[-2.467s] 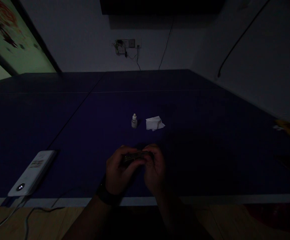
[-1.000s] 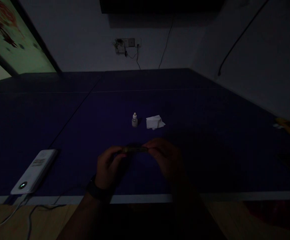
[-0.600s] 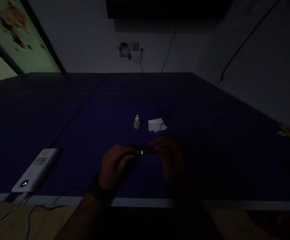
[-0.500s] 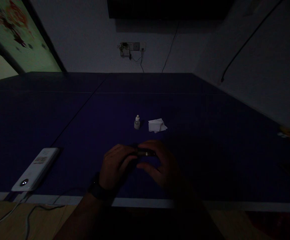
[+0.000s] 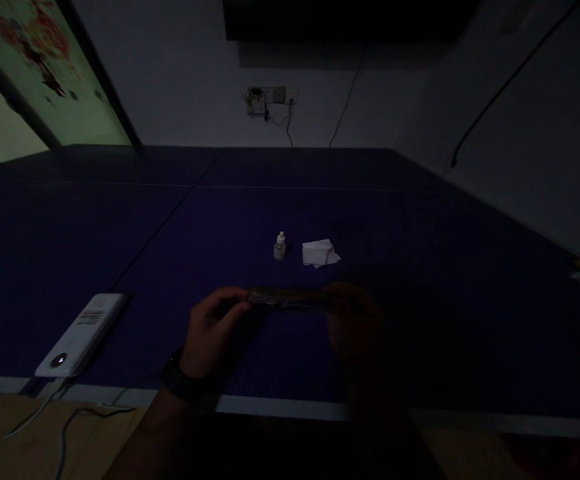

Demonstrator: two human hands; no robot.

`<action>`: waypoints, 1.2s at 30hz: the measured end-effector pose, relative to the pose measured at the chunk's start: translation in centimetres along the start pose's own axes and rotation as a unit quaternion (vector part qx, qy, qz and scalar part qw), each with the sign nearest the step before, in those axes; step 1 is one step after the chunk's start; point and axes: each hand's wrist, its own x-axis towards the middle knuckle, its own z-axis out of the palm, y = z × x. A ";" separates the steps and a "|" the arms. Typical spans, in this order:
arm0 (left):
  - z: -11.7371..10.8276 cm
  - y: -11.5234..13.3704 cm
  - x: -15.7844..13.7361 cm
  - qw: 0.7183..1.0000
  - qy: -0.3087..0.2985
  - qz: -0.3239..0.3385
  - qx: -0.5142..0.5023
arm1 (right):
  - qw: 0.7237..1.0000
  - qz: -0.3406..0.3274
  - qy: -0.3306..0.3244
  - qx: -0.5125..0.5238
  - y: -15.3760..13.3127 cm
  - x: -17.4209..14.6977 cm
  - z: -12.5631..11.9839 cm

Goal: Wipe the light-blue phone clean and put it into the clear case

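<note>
A slim, dark brownish object with a faint shine [image 5: 288, 298] is held level between my two hands, seen nearly edge-on; the dim light hides its exact kind. My left hand [image 5: 213, 327], with a dark watch [image 5: 181, 377] on the wrist, pinches its left end between thumb and fingers. At the opposite end, my right hand [image 5: 354, 323] grips it, its fingers mostly in shadow. Just beyond the hands, a small clear dropper bottle with a white cap [image 5: 279, 248] stands upright. Beside it to the right lie a few white paper pieces [image 5: 319, 253].
A white power bank [image 5: 83, 333] with a white cable [image 5: 40, 412] plugged in lies at the left of the blue table [image 5: 195, 233]. Wall sockets [image 5: 273, 97] and a dark screen [image 5: 340, 20] are on the far wall.
My hands have moved apart, the left one leftward and the right one rightward. The dark object now shows as a longer bar between them. The view has shifted slightly.
</note>
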 end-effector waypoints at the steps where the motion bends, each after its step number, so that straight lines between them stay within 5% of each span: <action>1: 0.3 0.0 0.0 1.000 0.007 -0.009 -0.019 | 1.000 0.000 -0.018 0.005 -0.1 0.2 -0.1; 6: 2.1 0.1 -0.5 0.994 0.077 -0.018 -0.069 | 0.982 0.035 -0.138 -0.128 -1.7 1.2 -0.6; 9: 2.4 0.5 -0.8 0.995 0.094 0.016 -0.016 | 0.960 -0.027 -0.167 -0.222 -3.3 1.3 -0.1; 13: 2.3 1.9 -1.0 0.983 0.049 0.143 0.100 | 0.917 -0.181 -0.215 -0.283 -5.2 0.4 2.4; 17: 2.3 3.1 -1.0 0.971 -0.005 0.186 0.147 | 0.916 -0.170 -0.292 -0.217 -5.1 -0.2 4.5; 26: 2.1 2.2 -0.1 1.000 -0.029 -0.008 0.009 | 0.987 0.006 -0.135 -0.092 -1.5 -0.7 3.4; 31: 3.0 2.4 0.0 0.997 -0.032 -0.068 -0.036 | 0.989 0.081 -0.114 -0.046 -0.8 -0.5 3.2; 36: 4.4 0.3 1.2 0.974 -0.057 -0.193 -0.103 | 0.947 0.136 -0.167 -0.239 -1.0 2.1 2.6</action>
